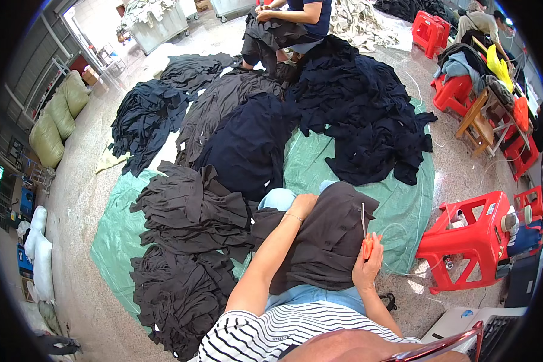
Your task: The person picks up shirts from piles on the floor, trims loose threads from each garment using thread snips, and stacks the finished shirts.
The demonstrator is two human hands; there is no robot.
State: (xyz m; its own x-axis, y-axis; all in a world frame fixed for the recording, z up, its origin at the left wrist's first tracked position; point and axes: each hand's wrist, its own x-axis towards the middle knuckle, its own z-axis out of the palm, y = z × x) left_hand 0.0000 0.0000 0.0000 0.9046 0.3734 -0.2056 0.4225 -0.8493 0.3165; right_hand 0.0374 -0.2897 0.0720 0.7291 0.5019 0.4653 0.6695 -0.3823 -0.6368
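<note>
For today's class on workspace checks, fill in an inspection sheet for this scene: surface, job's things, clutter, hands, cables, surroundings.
Surface: green tarp spread on a speckled floor.
Job's things: dark garment across the lap; orange snips.
Clutter: piles of dark garments on the tarp; red stool to the right, small items on it.
Hands: left hand rests on the garment's far edge; right hand holds the snips, blades up.
Cables: thin white cords on the floor by the stool.
Surroundings: another person seated across with fabric; green sacks at left; more red stools.
</note>
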